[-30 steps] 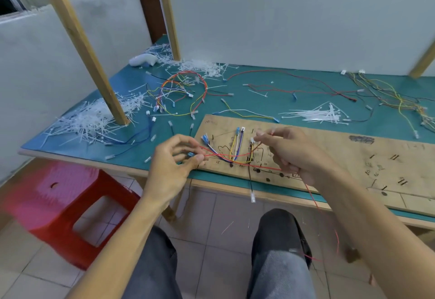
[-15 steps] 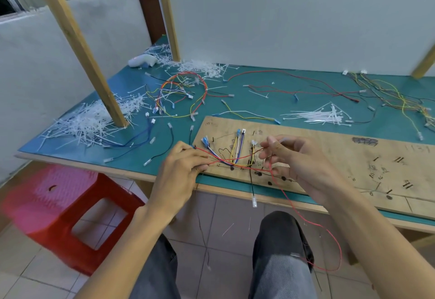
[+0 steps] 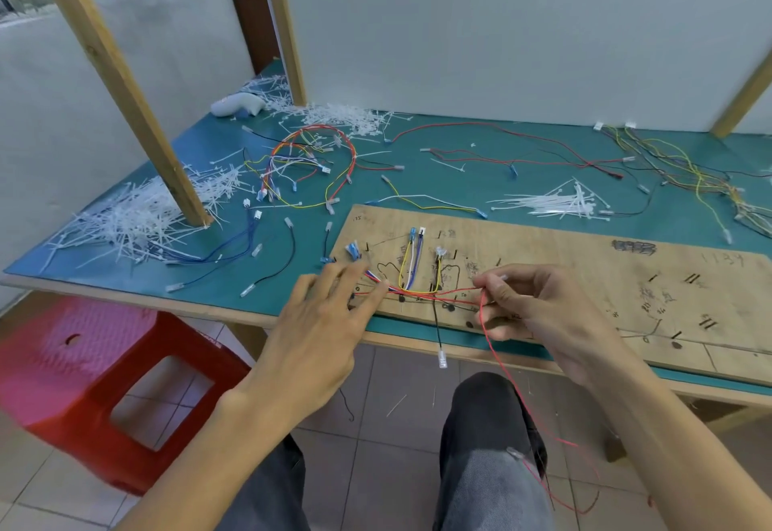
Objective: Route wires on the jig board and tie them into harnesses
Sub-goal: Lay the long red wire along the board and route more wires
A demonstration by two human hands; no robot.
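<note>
We see a flat brown wooden jig board (image 3: 585, 263) lying on a teal-topped worktop (image 3: 459, 179), its near edge close to the worktop's front edge. At the board's left end a small bundle of yellow, white and blue routed wires (image 3: 411, 267) runs in a loop from blue and white connectors at the far side down to the near side, where red strands cross it.

The left hand (image 3: 321, 334) reaches over the board's near left corner with its grip apart: the fingers are spread and straight, and the fingertips (image 3: 374, 289) rest on the wires there; the hand is blurred. The right hand (image 3: 543, 313) is over the board just right of the bundle, its grip clamped on a thin red wire (image 3: 486, 332), pinched between thumb and forefinger. From that pinch the red wire runs left into the bundle and also drops off the board's near edge across the person's knee.

A thin black wire with a white connector (image 3: 441, 359) hangs off the board's near edge between the hands.

Beyond the board's far edge lies a small heap of white cable ties (image 3: 555, 204). Left of the board is a larger pile of white cable ties (image 3: 138, 221), and beyond the board's left end a loose loop of mixed-colour wires (image 3: 317, 162). Below and left of the board stands a red plastic stool (image 3: 83, 371).
</note>
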